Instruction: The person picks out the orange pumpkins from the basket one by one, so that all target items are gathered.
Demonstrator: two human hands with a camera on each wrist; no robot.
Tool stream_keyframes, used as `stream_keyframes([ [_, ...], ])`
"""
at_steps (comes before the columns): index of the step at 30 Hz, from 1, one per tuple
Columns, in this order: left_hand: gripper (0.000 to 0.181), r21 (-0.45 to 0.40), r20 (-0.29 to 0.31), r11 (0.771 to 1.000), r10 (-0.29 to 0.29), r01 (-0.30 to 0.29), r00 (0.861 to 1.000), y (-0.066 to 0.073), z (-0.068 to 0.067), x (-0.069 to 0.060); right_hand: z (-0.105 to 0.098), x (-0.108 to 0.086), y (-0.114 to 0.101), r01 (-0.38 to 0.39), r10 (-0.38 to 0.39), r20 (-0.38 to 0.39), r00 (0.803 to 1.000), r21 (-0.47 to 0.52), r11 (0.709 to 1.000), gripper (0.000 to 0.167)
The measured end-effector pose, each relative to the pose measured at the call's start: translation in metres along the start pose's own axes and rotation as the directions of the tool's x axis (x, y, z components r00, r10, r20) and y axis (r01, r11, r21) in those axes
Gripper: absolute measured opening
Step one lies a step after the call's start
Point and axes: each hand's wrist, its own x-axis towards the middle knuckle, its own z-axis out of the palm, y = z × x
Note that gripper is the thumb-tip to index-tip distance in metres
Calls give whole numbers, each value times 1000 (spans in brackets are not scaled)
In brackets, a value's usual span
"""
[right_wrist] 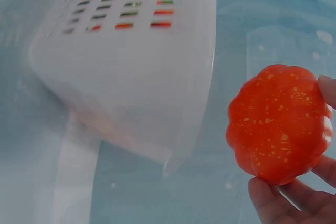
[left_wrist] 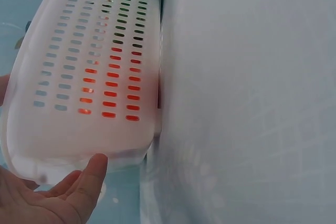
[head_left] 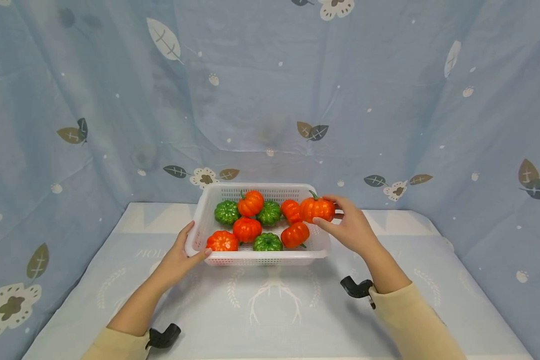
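Note:
A white plastic basket (head_left: pixel 270 255) with slotted sides stands on the table. My left hand (head_left: pixel 176 261) grips its left end, the thumb over the front corner of the rim; in the left wrist view, fingers (left_wrist: pixel 90 187) touch the basket's end wall. My right hand (head_left: pixel 353 229) holds an orange toy pumpkin (head_left: pixel 317 210) with a green stem above the basket's right end. The right wrist view shows that pumpkin's gold-speckled underside (right_wrist: pixel 281 124), with fingers and thumb around it. Inside the basket lie three green pumpkins (head_left: pixel 268 242) and several orange ones (head_left: pixel 247 230).
The table wears a pale cloth (head_left: pixel 274 310) with a white antler print. Blue curtain (head_left: pixel 261 100) with leaf and flower patterns hangs behind and on both sides, close to the basket's back. Black wrist mounts (head_left: pixel 164 337) sit at both cuffs.

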Motion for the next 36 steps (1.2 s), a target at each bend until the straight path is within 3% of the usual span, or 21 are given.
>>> stream_keyframes([
  [8, 104, -11, 2, 1000, 4, -4, 1000, -2, 0, 0, -18, -20, 37, 12, -13, -121, 993, -15, 1000, 69],
  [14, 103, -31, 1, 999, 26, -26, 1000, -4, 1, 1, -20, -29, 73, -47, 37, -183, 982, -53, 997, 72],
  [22, 102, -52, -2, 998, 24, -25, 1000, -4, 2, 2, -22, -31, 110, -162, 149, -145, 978, -82, 983, 75],
  [29, 103, -62, 4, 998, 7, -7, 1000, -3, 0, 2, -24, -27, 127, -214, 203, -95, 975, -129, 968, 74],
  [36, 104, -83, 11, 996, 28, -27, 1000, -6, -1, 2, -23, -22, 141, -272, 267, -51, 962, -135, 953, 72],
])
